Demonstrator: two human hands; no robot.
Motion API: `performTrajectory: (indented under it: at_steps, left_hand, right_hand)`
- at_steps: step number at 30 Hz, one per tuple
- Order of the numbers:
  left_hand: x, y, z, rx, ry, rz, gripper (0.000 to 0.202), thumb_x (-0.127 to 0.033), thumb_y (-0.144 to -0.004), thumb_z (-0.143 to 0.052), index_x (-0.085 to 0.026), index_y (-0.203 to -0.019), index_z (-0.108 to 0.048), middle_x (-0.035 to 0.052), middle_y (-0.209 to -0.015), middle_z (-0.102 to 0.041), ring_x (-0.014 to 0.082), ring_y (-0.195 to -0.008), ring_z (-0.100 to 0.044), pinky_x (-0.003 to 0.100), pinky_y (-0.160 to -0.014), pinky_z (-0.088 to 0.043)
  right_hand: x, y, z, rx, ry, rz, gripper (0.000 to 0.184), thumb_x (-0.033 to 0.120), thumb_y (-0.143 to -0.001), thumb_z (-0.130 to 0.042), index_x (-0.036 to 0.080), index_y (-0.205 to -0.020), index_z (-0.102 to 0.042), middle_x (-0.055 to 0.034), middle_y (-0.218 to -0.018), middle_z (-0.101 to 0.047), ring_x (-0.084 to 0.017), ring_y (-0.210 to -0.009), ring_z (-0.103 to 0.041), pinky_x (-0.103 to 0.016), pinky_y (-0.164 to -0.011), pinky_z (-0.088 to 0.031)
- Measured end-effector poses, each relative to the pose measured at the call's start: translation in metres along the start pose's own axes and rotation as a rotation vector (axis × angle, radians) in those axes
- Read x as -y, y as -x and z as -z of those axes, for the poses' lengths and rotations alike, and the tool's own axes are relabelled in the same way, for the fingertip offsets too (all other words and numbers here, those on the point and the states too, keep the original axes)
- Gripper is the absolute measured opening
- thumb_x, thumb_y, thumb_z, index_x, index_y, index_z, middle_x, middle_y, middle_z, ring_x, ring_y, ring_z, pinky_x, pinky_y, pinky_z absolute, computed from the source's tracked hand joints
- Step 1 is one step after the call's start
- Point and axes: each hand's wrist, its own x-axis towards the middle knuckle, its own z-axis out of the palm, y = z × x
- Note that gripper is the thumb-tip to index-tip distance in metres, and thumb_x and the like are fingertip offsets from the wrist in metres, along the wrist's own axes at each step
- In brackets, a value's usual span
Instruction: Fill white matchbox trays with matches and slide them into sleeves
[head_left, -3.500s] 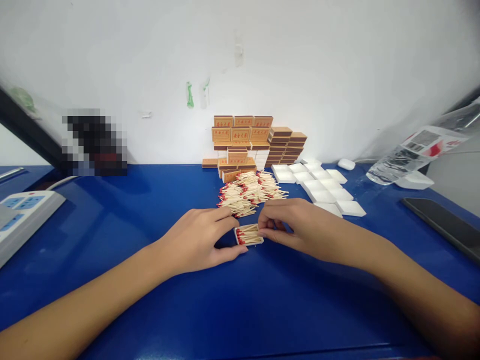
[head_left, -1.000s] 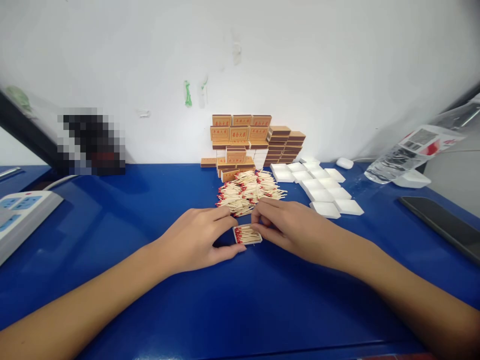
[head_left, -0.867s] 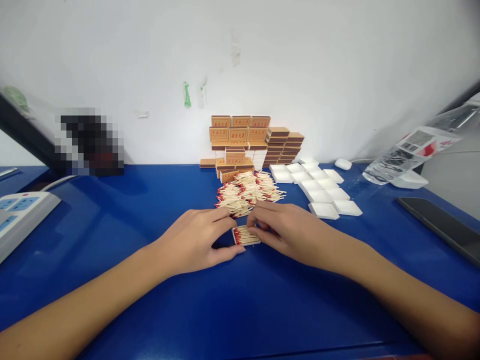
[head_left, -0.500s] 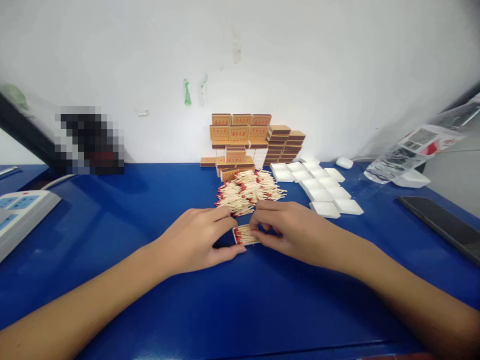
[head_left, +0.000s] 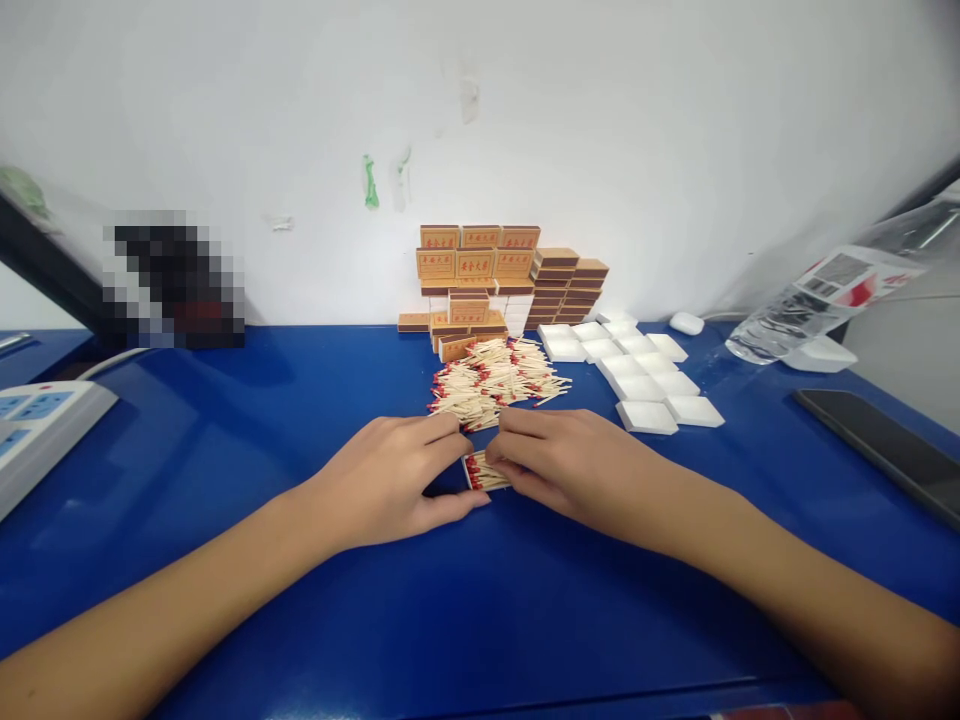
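a small packing workbench: stacked matchboxes point(head_left: 480, 265), loose matches point(head_left: 495, 378), empty white trays point(head_left: 645, 375).

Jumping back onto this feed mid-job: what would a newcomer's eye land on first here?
First, two hands meeting at mid-table: the left hand pinches a small matchbox tray of red-tipped matches, and the right hand covers its right end. Just behind lies a loose pile of matches on the blue table, with stacked brown matchboxes against the wall and empty white trays to the right.
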Motion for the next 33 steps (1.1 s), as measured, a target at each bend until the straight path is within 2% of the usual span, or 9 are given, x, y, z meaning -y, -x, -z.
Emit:
performTrajectory:
  at_steps: [5, 10, 14, 20, 23, 26, 33]
  left_hand:
    - [0.001, 0.001, 0.0, 0.023, 0.027, 0.007, 0.035, -0.048, -0.102, -0.063, -0.015, -0.101, -0.073, 0.0043, -0.091, -0.069, 0.0219, -0.078, -0.072, 0.035, -0.067, -0.054]
    - [0.001, 0.001, 0.0, -0.003, 0.014, -0.008, 0.032, -0.046, -0.102, -0.064, -0.015, -0.099, -0.071, 0.0038, -0.09, -0.07, 0.0208, -0.075, -0.07, 0.034, -0.065, -0.052]
    - [0.0, 0.0, 0.001, -0.03, 0.008, -0.011, 0.028, -0.044, -0.1, -0.067, -0.016, -0.101, -0.07, 0.0041, -0.095, -0.072, 0.02, -0.078, -0.071, 0.032, -0.066, -0.051]
    - [0.0, -0.001, 0.002, -0.047, 0.044, 0.029, 0.026, -0.041, -0.1, -0.068, -0.017, -0.109, -0.07, 0.0032, -0.097, -0.074, 0.0184, -0.079, -0.071, 0.03, -0.067, -0.051]
    - [-0.001, -0.001, 0.002, -0.081, 0.074, 0.082, 0.028, -0.041, -0.102, -0.067, -0.017, -0.116, -0.069, 0.0035, -0.098, -0.074, 0.0158, -0.073, -0.069, 0.029, -0.063, -0.049]
    - [-0.002, -0.002, 0.002, -0.046, 0.113, 0.112, 0.027, -0.042, -0.1, -0.068, -0.018, -0.113, -0.07, 0.0023, -0.096, -0.072, 0.0138, -0.067, -0.065, 0.027, -0.06, -0.047]
    - [-0.001, -0.001, 0.001, -0.018, 0.142, 0.146, 0.03, -0.045, -0.099, -0.068, -0.019, -0.114, -0.072, 0.0005, -0.088, -0.068, 0.0143, -0.069, -0.063, 0.028, -0.063, -0.047]
  right_hand:
    - [0.003, 0.0, -0.001, 0.008, 0.041, 0.027, 0.018, 0.019, -0.106, -0.057, 0.015, -0.093, -0.068, -0.006, -0.095, -0.066, -0.016, -0.07, -0.06, -0.03, -0.063, -0.038]
    - [-0.001, 0.001, -0.002, -0.012, 0.019, 0.037, 0.015, 0.018, -0.107, -0.054, 0.016, -0.099, -0.067, -0.0057, -0.097, -0.066, -0.016, -0.071, -0.059, -0.031, -0.062, -0.037]
    - [-0.008, 0.003, 0.005, -0.056, 0.011, -0.017, 0.018, 0.017, -0.106, -0.051, 0.016, -0.107, -0.069, -0.0064, -0.098, -0.067, -0.018, -0.077, -0.063, -0.031, -0.064, -0.038]
    - [-0.038, 0.01, 0.02, -0.136, 0.084, -0.159, 0.019, 0.021, -0.104, -0.051, 0.018, -0.098, -0.069, -0.0067, -0.092, -0.068, -0.02, -0.078, -0.061, -0.032, -0.068, -0.04]
    - [-0.057, 0.015, 0.021, -0.083, 0.128, -0.262, 0.015, 0.022, -0.1, -0.055, 0.02, -0.096, -0.069, -0.0056, -0.089, -0.068, -0.02, -0.077, -0.059, -0.032, -0.067, -0.039]
    - [-0.07, 0.018, 0.018, -0.017, 0.122, -0.329, 0.011, 0.022, -0.098, -0.059, 0.021, -0.098, -0.069, -0.0054, -0.092, -0.069, -0.021, -0.081, -0.061, -0.032, -0.068, -0.039]
    - [-0.081, 0.016, 0.013, 0.082, 0.011, -0.354, 0.012, 0.022, -0.098, -0.057, 0.02, -0.093, -0.067, -0.0062, -0.09, -0.069, -0.021, -0.081, -0.06, -0.033, -0.071, -0.041]
